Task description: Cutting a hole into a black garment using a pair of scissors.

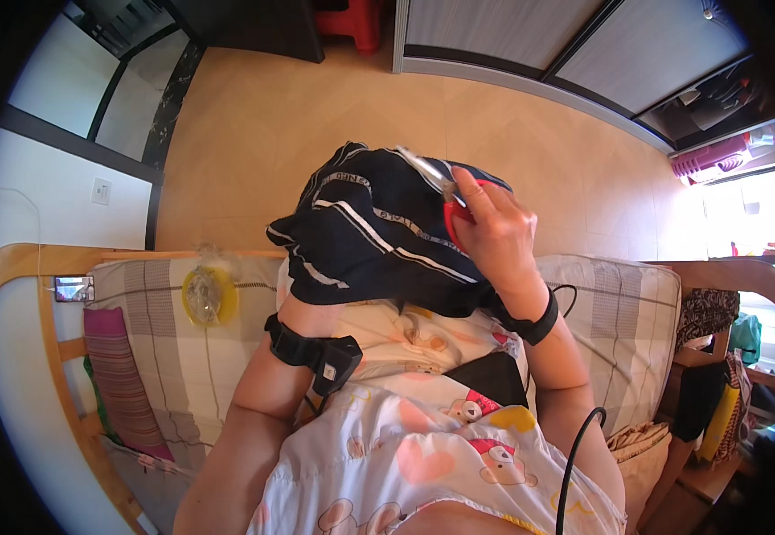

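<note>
A dark knitted garment with white stripes and a lettered band (367, 234) is held up over my lap. My right hand (497, 227) holds red-handled scissors (451, 200) at the garment's upper right, the metal blades pointing up and left across the cloth. I cannot tell whether the blades touch the fabric. The garment covers my left hand; only the wrist and forearm show below it, so its grip is hidden. Black straps circle both wrists, the left one carrying a small black device (337, 364).
A yellow round dish with clear plastic (210, 294) lies on the checked bedding (153, 281) at left, near a striped purple pillow (123, 374). A phone (74, 289) stands by the wooden bed rail. A black cable (568, 461) loops beside my right arm. Sliding cabinet doors (487, 33) stand beyond the floor.
</note>
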Motion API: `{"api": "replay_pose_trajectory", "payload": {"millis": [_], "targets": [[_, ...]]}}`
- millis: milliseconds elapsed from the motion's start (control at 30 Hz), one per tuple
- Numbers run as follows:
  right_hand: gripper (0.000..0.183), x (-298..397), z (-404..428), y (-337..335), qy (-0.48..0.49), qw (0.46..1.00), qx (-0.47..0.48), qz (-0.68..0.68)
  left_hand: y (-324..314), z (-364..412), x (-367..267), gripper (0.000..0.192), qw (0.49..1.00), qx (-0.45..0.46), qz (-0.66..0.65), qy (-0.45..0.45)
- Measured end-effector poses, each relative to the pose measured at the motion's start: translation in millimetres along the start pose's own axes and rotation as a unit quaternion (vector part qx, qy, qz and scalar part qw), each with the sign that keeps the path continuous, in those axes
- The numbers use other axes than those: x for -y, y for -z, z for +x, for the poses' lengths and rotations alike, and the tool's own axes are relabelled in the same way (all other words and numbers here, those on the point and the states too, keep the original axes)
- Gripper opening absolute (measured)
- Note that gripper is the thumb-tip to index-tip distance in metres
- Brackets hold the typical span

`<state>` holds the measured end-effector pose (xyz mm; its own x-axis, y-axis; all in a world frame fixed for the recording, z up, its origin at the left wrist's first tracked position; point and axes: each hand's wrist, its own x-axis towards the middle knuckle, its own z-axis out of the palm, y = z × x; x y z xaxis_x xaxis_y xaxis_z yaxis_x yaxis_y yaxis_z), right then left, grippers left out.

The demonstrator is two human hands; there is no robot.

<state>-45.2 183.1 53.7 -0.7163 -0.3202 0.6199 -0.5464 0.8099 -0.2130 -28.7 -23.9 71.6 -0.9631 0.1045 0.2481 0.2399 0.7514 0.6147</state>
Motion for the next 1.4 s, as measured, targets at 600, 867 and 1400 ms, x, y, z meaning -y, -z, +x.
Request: {"api": "replay_pose_trajectory", "payload": {"millis": [600, 867, 1400], "targets": [[0.041, 8, 3, 5, -0.048, 0.995, 0.013, 0.082, 0, 4, -1, 0.065, 0.999, 0.001, -0.016, -0.03], [0.041, 10, 3, 8, -0.043, 0.996, 0.008, 0.08, 2, 4, -6, 0.067, 0.999, 0.006, -0.045, -0.015], [0.039, -4, 3, 7, -0.072, 0.994, 0.014, 0.079, -7, 2, 12, 0.065, 0.997, -0.003, 0.073, 0.015]]}}
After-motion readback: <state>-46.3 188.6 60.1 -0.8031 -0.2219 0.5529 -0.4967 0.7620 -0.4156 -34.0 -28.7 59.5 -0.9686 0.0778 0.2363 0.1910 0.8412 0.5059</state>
